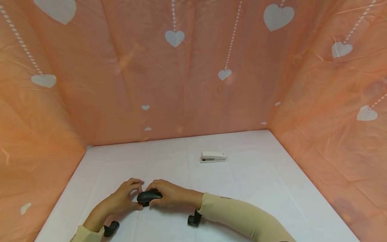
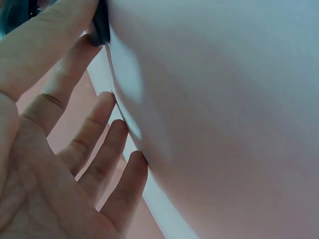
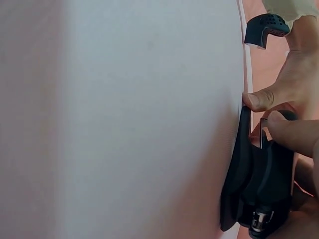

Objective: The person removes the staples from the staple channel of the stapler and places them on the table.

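Note:
A black stapler (image 1: 149, 196) stands on the white table between both hands. My right hand (image 1: 169, 194) grips its body, with the thumb (image 3: 286, 127) beside a thin metal piece (image 3: 263, 132) and fingers behind. A small metal part (image 3: 259, 219) shows at the stapler's lower end in the right wrist view. My left hand (image 1: 122, 198) is around the stapler's left end, its thumb and fingers spread apart. In the left wrist view its index fingertip (image 2: 94, 39) meets the black edge, while the other fingers reach toward the tabletop.
A white stapler (image 1: 213, 157) lies further back on the white table (image 1: 257, 188). Orange sheets (image 1: 193, 84) with pale hearts rise around the back and sides. A black wrist camera (image 1: 194, 220) sits below the right wrist, another black camera (image 1: 111, 229) below the left.

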### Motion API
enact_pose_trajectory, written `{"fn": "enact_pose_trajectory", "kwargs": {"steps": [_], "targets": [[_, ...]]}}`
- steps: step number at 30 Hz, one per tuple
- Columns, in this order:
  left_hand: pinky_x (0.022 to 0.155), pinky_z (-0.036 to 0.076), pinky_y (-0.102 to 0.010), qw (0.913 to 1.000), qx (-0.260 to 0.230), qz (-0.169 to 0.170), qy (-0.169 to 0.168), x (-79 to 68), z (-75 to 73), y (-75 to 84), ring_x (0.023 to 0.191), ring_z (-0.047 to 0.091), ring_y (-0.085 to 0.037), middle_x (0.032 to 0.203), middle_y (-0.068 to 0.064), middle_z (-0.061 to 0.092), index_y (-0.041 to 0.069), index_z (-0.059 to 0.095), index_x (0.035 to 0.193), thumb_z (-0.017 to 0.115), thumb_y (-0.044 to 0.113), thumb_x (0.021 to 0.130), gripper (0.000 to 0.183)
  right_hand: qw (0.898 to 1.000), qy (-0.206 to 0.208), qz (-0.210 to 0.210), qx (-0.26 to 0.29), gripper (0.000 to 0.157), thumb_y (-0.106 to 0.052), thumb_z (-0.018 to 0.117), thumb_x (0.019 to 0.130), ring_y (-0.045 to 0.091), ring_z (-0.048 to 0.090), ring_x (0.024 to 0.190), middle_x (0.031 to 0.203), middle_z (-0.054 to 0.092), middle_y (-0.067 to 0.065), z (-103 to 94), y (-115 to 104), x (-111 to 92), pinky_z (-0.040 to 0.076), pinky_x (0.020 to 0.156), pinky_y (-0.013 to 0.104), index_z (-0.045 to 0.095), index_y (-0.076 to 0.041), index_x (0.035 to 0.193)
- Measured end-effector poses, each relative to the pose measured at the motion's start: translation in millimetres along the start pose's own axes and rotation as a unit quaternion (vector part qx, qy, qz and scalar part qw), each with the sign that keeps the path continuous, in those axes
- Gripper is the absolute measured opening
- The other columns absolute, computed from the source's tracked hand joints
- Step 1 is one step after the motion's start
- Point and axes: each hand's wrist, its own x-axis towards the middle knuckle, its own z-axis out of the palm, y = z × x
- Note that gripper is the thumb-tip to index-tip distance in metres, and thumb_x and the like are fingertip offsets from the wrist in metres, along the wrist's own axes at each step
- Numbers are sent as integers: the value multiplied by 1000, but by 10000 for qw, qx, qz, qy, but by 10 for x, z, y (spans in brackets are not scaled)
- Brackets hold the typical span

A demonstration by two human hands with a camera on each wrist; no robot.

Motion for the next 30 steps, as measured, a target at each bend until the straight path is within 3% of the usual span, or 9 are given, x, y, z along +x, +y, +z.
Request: {"fn": "enact_pose_trajectory", "kwargs": {"steps": [10, 19, 27, 30], "targets": [[100, 43, -75, 9996, -145, -200, -97, -10, -12, 64, 129, 49, -56, 142, -23, 55, 20, 59, 93, 99, 22, 76, 44, 9998, -1, -174, 14, 36, -21, 77, 102, 0, 54, 107, 127, 68, 3, 3, -11, -30, 41, 97, 12, 65, -8, 134], [96, 47, -76, 9990, 117, -336, -259, 18, -47, 108, 133, 48, -56, 145, -21, 53, 21, 61, 95, 98, 27, 78, 41, 9994, 48, -328, -80, 33, -19, 74, 104, 2, 52, 108, 127, 66, 4, 6, 0, -32, 40, 98, 12, 63, -7, 133], [95, 48, -75, 9994, 226, -200, -192, 31, -10, 70, 130, 50, -56, 143, -22, 54, 21, 61, 94, 98, 27, 77, 41, 9994, 55, -344, -26, 35, -20, 74, 104, 3, 53, 111, 129, 66, 5, 1, 14, -52, 40, 99, 12, 62, -7, 134], [95, 48, -75, 9992, 225, -229, -217, 31, -15, 77, 132, 50, -55, 143, -21, 54, 18, 65, 101, 97, 28, 78, 40, 9993, 78, -264, 242, 33, -20, 73, 105, 2, 53, 112, 130, 65, 4, -21, 15, -68, 42, 99, 14, 60, -9, 134]]}}
